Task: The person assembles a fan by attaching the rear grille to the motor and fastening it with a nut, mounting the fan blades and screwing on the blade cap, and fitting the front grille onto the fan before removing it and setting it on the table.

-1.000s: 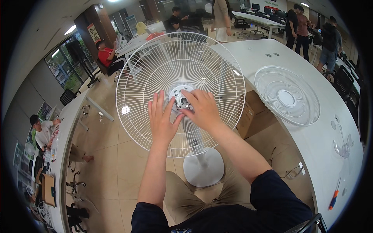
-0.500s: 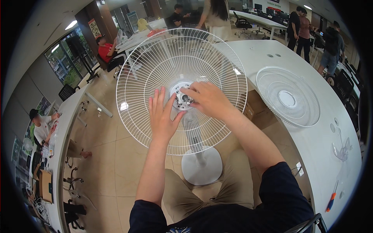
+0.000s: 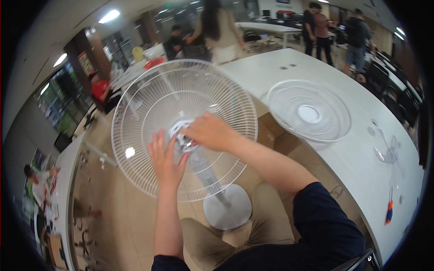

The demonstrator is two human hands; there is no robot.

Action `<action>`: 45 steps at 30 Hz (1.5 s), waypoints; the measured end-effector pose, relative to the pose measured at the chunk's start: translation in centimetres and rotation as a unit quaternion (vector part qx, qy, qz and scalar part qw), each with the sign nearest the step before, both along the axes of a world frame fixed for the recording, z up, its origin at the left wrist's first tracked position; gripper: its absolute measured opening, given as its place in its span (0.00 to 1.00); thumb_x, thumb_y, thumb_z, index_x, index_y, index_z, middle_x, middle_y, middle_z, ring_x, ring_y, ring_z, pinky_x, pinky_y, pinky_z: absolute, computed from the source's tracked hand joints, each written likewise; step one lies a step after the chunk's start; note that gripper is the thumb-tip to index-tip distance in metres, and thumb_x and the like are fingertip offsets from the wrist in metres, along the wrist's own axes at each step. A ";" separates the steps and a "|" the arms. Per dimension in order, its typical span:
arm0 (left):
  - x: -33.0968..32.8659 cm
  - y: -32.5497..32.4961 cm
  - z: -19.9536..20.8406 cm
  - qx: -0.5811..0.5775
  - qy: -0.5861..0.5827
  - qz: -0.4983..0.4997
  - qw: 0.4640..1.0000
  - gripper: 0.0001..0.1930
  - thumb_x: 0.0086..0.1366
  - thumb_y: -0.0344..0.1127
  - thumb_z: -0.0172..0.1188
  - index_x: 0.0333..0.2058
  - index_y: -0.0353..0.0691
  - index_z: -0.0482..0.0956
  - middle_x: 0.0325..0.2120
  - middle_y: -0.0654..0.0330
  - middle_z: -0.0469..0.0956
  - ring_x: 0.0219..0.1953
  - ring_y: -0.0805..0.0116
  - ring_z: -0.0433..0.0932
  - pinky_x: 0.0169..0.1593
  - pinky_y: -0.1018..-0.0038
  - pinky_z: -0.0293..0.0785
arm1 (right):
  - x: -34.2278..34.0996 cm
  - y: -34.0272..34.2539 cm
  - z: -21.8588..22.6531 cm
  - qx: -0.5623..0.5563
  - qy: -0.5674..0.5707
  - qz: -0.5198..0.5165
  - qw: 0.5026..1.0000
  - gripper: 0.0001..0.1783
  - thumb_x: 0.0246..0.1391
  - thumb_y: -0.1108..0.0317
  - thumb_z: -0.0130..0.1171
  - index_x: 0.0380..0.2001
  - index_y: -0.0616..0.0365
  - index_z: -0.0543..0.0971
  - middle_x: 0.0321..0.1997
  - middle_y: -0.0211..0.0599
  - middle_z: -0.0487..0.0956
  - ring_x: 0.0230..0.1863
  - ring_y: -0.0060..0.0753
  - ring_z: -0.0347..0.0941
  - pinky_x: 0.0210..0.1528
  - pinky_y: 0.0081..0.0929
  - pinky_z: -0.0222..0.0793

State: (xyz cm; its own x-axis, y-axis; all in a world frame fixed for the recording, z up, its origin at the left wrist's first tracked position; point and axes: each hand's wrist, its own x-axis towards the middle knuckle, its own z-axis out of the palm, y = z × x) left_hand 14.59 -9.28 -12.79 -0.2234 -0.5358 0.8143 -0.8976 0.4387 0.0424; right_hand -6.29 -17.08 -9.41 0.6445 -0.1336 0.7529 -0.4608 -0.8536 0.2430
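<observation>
Fan guard (image 3: 181, 107) has shifted left in view, grip apart on left hand (image 3: 166, 161), impossible to tell on right hand (image 3: 211, 132).

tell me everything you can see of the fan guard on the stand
The fan guard is a large, round white cage: thin spokes run from the pale centre to a circular outer edge, with another ring partway. It looks like coated wire. It sits tilted at the top of the floor stand, left of the white table. The left hand is spread before it, the right hand at the centre; contact with the wires is unclear.
</observation>
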 end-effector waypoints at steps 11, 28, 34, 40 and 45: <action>0.4 0.4 0.2 -0.019 -0.013 0.016 1.000 0.40 0.48 0.39 0.77 0.61 0.45 0.72 0.70 0.47 0.59 0.73 0.42 0.54 0.72 0.43 0.47 | 0.9 1.2 -1.7 -0.016 -0.047 -0.060 0.997 0.29 0.51 0.51 0.65 0.54 0.51 0.76 0.23 0.26 0.77 0.29 0.31 0.76 0.40 0.33 0.61; 1.2 -2.5 -1.3 -0.095 -0.074 0.028 0.992 0.32 0.61 0.42 0.67 0.63 0.44 0.71 0.71 0.48 0.58 0.74 0.44 0.53 0.72 0.40 0.45 | -11.7 18.3 -7.0 0.154 -0.253 -0.137 0.945 0.20 0.54 0.61 0.67 0.49 0.53 0.79 0.36 0.37 0.77 0.40 0.42 0.74 0.44 0.40 0.67; 1.7 -3.7 -2.1 -0.120 -0.094 0.016 0.988 0.29 0.66 0.45 0.62 0.63 0.43 0.71 0.71 0.48 0.57 0.74 0.43 0.52 0.72 0.41 0.44 | -31.7 29.3 -8.8 0.150 -0.308 -0.445 0.827 0.03 0.51 0.69 0.66 0.31 0.53 0.82 0.28 0.35 0.79 0.32 0.43 0.75 0.37 0.38 0.71; -0.8 -0.5 0.0 -0.105 -0.085 0.087 0.987 0.27 0.60 0.58 0.68 0.49 0.43 0.83 0.64 0.45 0.68 0.66 0.42 0.64 0.68 0.39 0.53 | -50.8 42.8 -5.9 -0.001 -0.363 -0.694 0.622 0.05 0.55 0.69 0.63 0.33 0.58 0.83 0.34 0.39 0.82 0.35 0.41 0.78 0.39 0.36 0.74; -1.1 -1.1 -0.2 -0.091 -0.077 0.037 0.992 0.29 0.60 0.55 0.69 0.52 0.41 0.81 0.65 0.42 0.66 0.68 0.37 0.61 0.69 0.38 0.51 | -61.2 54.3 -9.1 0.000 -0.334 -0.819 0.466 0.09 0.55 0.63 0.64 0.34 0.57 0.84 0.39 0.44 0.80 0.43 0.46 0.78 0.47 0.40 0.74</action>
